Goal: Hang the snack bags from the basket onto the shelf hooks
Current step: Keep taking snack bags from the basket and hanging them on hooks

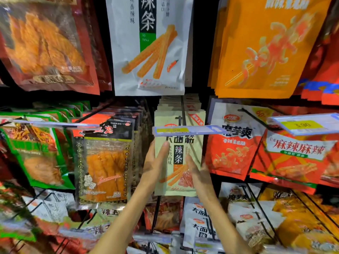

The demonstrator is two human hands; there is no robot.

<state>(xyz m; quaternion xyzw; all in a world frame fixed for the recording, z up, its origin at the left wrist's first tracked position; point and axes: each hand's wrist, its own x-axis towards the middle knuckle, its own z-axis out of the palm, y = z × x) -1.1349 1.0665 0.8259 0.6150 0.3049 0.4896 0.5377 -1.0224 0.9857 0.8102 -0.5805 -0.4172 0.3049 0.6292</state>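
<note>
Both hands up, fingers straight: left hand (156,162) pressing the beige snack bag (180,187) at its 9 o'clock edge, right hand (197,172) flat at 4 o'clock. The bag hangs on the hook (183,110) at 12.

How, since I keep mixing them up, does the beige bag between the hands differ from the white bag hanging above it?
The beige bag carries a small dark label; the white bag a black-and-green strip. The beige bag hangs a row lower, with the left hand and right hand touching it; the white bag is untouched. Both picture orange sticks.
</note>
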